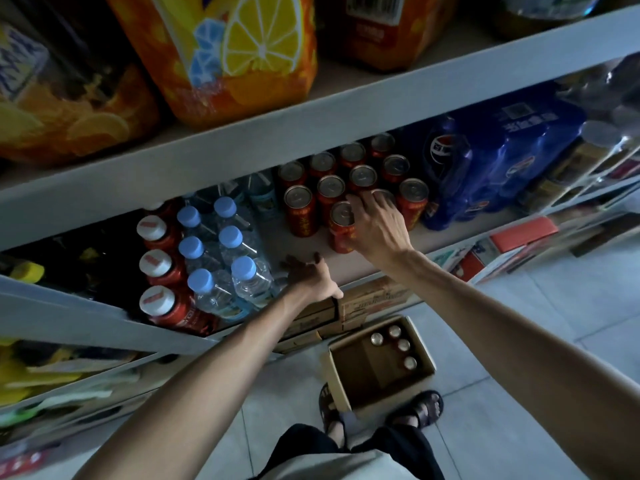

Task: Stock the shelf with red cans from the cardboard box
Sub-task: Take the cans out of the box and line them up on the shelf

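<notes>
Right hand (379, 226) curled round a red metal can (342, 233) on the grey shelf (298, 242).
Left hand (311, 275) rests flat-fingered; blue-capped clear water bottles (230, 244) left, blue shrink-wrapped cola pack (502, 161) right.

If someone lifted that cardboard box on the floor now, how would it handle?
Probably light: the cardboard box holds only four cans. They stand along one side, so it would likely tilt that way. With space beside them, they may slide or topple.

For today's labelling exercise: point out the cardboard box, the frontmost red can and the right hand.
cardboard box (362, 370): head view, bare inner bottom.
frontmost red can (340, 213): head view, silver lid.
right hand (379, 227): head view, back of hand.
</notes>
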The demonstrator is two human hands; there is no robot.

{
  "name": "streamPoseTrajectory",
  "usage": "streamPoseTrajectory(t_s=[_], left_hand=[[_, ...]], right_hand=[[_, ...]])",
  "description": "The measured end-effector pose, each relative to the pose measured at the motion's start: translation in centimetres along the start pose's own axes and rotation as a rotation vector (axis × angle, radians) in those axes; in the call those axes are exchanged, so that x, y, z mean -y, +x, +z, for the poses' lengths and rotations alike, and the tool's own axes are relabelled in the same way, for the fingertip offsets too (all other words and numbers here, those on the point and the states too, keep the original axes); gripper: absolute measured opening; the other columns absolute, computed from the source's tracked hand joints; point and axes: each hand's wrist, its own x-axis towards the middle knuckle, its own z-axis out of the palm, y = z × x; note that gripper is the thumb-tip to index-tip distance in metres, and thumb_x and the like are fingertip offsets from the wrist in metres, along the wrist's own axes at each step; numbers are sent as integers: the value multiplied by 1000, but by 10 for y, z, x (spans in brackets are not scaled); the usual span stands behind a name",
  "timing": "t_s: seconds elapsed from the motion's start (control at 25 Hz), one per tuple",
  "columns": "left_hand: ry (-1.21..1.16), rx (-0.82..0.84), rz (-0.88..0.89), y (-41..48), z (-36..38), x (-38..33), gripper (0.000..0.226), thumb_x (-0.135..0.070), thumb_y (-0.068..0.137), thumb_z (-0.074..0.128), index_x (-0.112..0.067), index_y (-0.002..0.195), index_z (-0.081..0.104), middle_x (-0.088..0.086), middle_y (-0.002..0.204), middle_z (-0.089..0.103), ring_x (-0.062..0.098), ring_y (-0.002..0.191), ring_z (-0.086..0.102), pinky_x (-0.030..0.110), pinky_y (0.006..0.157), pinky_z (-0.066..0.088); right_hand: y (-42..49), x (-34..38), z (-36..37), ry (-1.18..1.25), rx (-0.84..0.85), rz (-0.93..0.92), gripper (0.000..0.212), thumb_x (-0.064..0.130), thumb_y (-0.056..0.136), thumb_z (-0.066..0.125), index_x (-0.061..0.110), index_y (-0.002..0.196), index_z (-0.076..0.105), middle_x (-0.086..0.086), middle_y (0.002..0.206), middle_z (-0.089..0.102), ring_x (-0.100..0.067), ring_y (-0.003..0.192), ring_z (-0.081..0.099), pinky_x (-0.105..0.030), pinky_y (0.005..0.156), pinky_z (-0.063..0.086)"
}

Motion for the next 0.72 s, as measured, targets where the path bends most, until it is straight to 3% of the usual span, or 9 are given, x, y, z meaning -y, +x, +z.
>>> streamPoseTrajectory(t_s=[0.08,0.16,0.24,0.32,0.44,0.52,0.6,0.72], left_hand=[[-98,-35,25,-7,8,-3,104,-44,82,70,-14,156,5,31,159,-3,47,147,-3,56,118,15],[-166,-213,118,-24,25,-12,88,-34,84,67,-16,155,17,24,160,12,37,148,13,44,117,23],[-79,-519,322,-39,44,-24,66,-24,84,64,-15,144,39,15,151,36,29,137,35,37,110,34],[-23,-616,539,-44,61,-38,47,-21,84,64,-15,129,52,7,134,52,25,121,49,36,99,46],[-67,-299,617,-36,95,-65,33,-22,86,62,-16,118,59,4,112,67,23,104,63,34,84,51],[-15,-10,510,-19,132,-80,34,-20,87,66,-12,120,60,8,110,70,24,105,65,29,87,45],[-44,217,324,5,175,-85,40,-19,88,68,-7,126,59,12,111,68,26,101,66,26,80,46],[-124,315,120,46,230,-74,44,-13,90,65,-1,131,54,14,102,63,23,74,63,18,55,45]], right_hand=[[-16,-3,-6,99,-99,-19,79,34,66,87,7,133,54,-16,126,55,-35,110,57,-42,85,51],[-45,-15,-11,164,-192,-12,61,32,76,79,8,127,55,-12,119,55,-29,100,60,-38,76,53],[-81,-36,-12,247,-159,70,44,25,84,72,13,123,56,-6,111,59,-22,89,61,-34,68,55],[-120,-60,-7,355,-69,227,33,19,86,68,19,117,58,-1,103,66,-14,81,64,-24,65,51],[-182,-102,18,521,71,522,24,14,85,69,21,108,65,6,88,68,-2,67,59,-6,57,37],[-227,-129,46,616,176,733,18,20,86,68,25,103,64,10,75,66,-13,66,64,-11,48,38],[-269,-155,83,688,260,916,14,32,89,65,24,100,63,6,71,64,-24,72,65,-25,55,47],[-316,-185,143,683,384,980,24,41,91,62,19,100,64,-10,85,67,-29,73,63,-35,66,50]])
